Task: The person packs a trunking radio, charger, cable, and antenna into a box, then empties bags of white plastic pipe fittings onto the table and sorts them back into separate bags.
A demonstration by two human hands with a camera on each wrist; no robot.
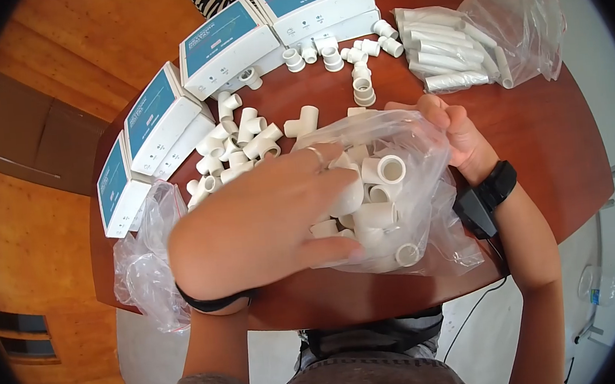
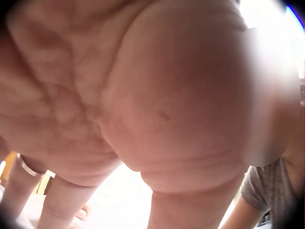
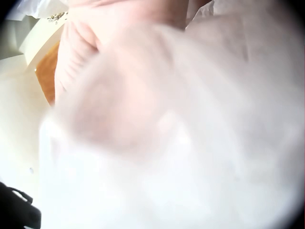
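Note:
A clear plastic bag [image 1: 424, 182] full of white PVC pipe fittings [image 1: 379, 215] lies tilted on the near part of the table. My right hand [image 1: 459, 131] grips the bag's upper right edge with curled fingers. In the right wrist view the cloudy plastic [image 3: 190, 181] covers much of that hand. My left hand [image 1: 258, 218] reaches over the mouth of the bag, fingers and thumb spread around the fittings at its left side. The left wrist view shows the palm [image 2: 143, 95] and extended fingers, with bright white behind them.
Loose tee and elbow fittings [image 1: 251, 135] lie beyond the bag, with more couplings [image 1: 332, 58] farther back. Blue-and-white boxes [image 1: 229, 45] line the far left edge. A bag of white pipe lengths [image 1: 448, 48] lies at back right, a crumpled plastic bag [image 1: 146, 272] at left.

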